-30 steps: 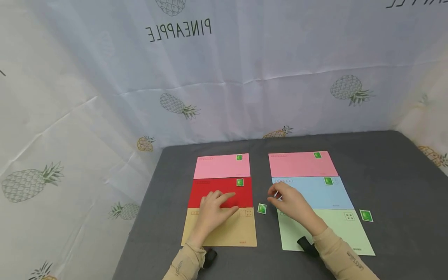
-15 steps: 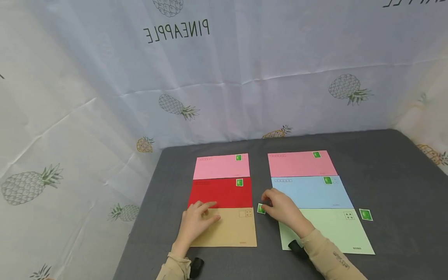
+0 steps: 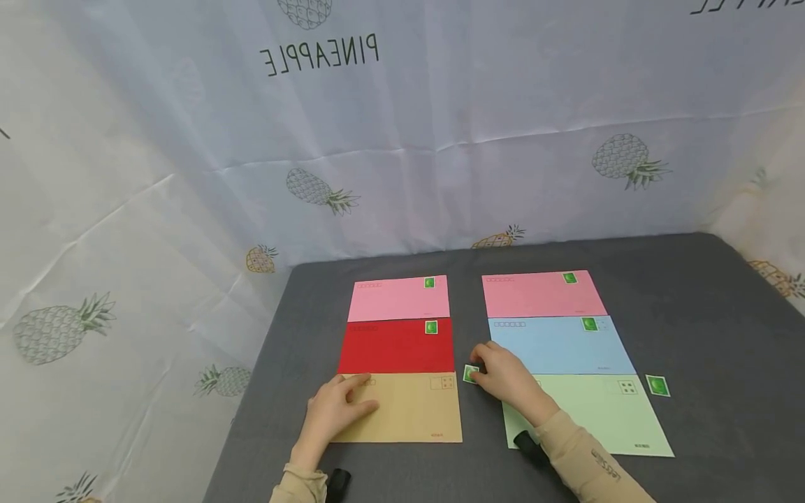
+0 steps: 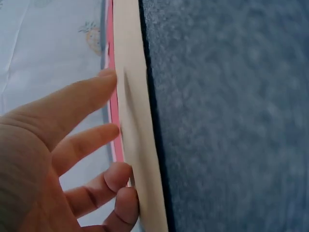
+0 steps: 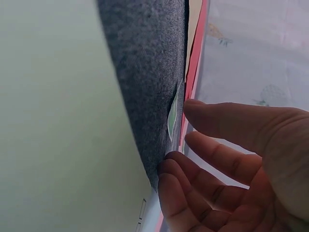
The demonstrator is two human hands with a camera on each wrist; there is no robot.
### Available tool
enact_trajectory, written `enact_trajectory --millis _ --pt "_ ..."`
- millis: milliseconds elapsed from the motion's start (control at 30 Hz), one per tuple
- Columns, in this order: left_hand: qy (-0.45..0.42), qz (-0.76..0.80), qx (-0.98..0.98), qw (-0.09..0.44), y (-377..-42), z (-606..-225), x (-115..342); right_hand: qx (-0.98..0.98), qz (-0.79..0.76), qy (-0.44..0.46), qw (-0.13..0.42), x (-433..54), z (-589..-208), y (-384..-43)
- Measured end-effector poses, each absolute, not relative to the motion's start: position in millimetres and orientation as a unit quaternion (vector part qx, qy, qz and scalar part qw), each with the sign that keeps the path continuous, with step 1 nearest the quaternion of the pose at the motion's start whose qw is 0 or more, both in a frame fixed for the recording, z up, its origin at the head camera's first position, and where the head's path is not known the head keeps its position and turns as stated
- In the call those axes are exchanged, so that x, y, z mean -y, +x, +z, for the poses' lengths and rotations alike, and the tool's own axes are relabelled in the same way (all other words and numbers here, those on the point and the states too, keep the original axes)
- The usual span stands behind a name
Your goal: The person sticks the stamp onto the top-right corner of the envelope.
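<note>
1. Head view: the right hand (image 3: 506,377) reached down to a loose green stamp (image 3: 468,374), its thumb at the stamp's near right edge; whether it pinched the stamp could not be told.
2. From the right wrist, the thumb and bent fingers showed just beside that stamp, which looked tilted and slightly bowed on the dark counter (image 3: 717,314).
3. The left hand (image 3: 333,409) was relaxed and grasped nothing, its thumb and index finger apart, over the left end of the tan envelope (image 3: 415,412); contact with the paper could not be made out.
4. The green stamp thus lay between the two hands, just right of the tan envelope.
5. Beyond the left hand lay the red envelope (image 3: 390,349) and a pink envelope (image 3: 396,300), each bearing a stamp at its upper right.
6. Beyond the right hand lay the blue envelope (image 3: 560,349) and a second pink envelope (image 3: 534,297), also stamped.
7. Beneath the right wrist stretched the pale green envelope (image 3: 597,412); another loose stamp (image 3: 658,385) rested farther right of that hand.
</note>
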State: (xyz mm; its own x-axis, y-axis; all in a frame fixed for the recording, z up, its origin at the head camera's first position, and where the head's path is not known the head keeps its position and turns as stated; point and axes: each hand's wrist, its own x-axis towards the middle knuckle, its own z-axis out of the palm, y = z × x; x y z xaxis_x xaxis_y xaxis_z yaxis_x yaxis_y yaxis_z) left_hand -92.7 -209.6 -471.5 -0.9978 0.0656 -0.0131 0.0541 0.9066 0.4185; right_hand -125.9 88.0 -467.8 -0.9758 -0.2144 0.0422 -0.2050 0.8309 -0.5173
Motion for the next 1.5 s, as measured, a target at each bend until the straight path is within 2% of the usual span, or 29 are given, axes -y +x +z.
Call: enact_trajectory --millis 667,1000,1500 --pt "0.013 0.21 -0.976 0.057 -91.2 -468.9 211.3 -0.958 -0.259 -0.123 0.015 -87.4 -467.6 -126.6" --pt "0.01 0.21 -0.976 0.057 -91.7 -469.7 211.3 -0.95 -0.287 -0.122 0.009 -88.5 -468.3 -129.1" --pt "0.001 0.209 -0.976 0.062 -91.2 -468.0 210.1 -0.9 -0.379 -0.197 0.089 -91.7 -455.0 -129.2"
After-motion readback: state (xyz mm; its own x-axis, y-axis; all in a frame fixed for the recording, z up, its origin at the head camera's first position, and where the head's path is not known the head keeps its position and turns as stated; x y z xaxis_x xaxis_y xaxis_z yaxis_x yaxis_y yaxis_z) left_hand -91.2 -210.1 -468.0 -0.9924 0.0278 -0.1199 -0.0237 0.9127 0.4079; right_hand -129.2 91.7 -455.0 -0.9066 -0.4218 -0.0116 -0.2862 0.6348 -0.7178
